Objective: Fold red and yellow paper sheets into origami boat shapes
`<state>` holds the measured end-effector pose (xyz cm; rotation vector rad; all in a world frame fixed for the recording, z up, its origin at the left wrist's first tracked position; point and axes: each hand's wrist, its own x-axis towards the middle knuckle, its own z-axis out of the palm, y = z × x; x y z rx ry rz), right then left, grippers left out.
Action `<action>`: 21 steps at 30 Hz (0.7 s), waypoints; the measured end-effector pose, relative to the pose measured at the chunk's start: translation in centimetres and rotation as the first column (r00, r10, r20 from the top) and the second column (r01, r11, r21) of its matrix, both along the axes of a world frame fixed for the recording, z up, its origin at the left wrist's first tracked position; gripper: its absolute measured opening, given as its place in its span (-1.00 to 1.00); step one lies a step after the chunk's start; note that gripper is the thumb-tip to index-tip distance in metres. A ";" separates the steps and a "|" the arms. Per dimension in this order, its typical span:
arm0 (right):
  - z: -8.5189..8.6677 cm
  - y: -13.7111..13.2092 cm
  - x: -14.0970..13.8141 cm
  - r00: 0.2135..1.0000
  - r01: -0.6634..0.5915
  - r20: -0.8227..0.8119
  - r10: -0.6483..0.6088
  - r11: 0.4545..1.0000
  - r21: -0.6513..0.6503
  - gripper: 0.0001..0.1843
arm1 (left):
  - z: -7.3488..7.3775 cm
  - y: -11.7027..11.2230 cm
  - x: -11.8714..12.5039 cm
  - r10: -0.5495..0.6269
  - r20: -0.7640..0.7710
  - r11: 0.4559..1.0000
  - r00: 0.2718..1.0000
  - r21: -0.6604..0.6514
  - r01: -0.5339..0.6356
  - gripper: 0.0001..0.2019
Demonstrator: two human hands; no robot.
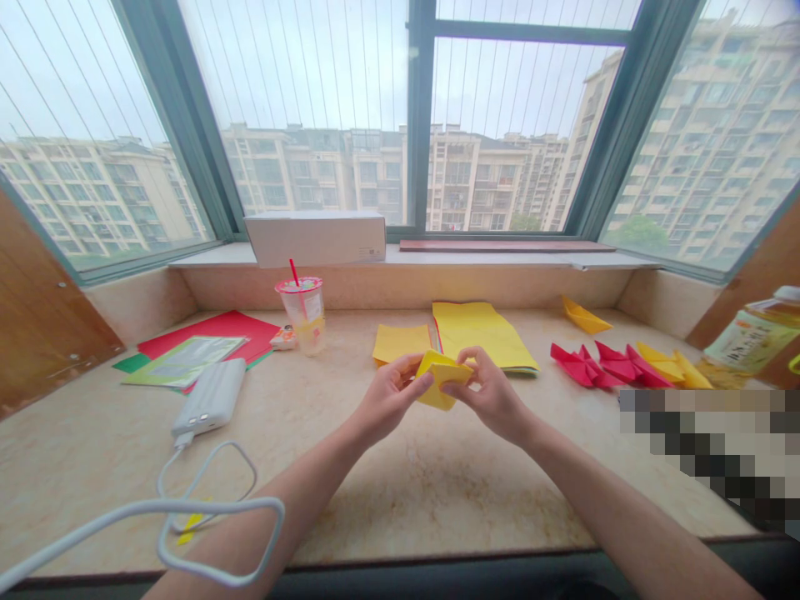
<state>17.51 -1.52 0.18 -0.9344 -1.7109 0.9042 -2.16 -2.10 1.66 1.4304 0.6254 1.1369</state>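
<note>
A folded piece of yellow paper (438, 385) is held up over the counter between both hands, with several layers and creases showing. My left hand (392, 395) pinches its left side, thumb on the near face. On the right side, my right hand (491, 390) grips the paper between thumb and fingers. Behind the hands lie a small orange-yellow sheet (405, 340) and a larger stack of yellow paper (484, 333). Folded red paper shapes (581, 365), folded orange ones (672, 365) and an orange paper boat (584, 317) rest to the right.
At left, a white power bank (211, 396) trails a looping cable (218, 507). Behind it are red sheets (212, 329) and a plastic packet (187, 360). A plastic cup (303, 317) with a straw stands near the back. A large bottle (753, 337) is at right; a white box (316, 237) sits on the sill.
</note>
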 end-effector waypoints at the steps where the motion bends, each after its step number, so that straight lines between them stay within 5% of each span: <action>1: -0.1 0.0 0.0 1.000 -0.002 -0.004 0.002 1.000 -0.002 -0.58 | 0.0 0.0 0.0 0.017 -0.007 1.000 1.000 0.004 -0.017 -0.61; 7: -0.5 0.1 -0.2 0.999 -0.011 0.036 0.011 1.000 -0.011 -0.53 | -0.2 0.2 0.1 0.125 -0.021 0.992 0.992 -0.021 -0.125 -0.67; 21: 0.0 -0.4 -0.7 0.996 -0.093 0.008 0.094 0.993 -0.066 -0.64 | 0.2 0.0 0.1 0.124 -0.079 0.988 0.989 -0.086 -0.130 -0.64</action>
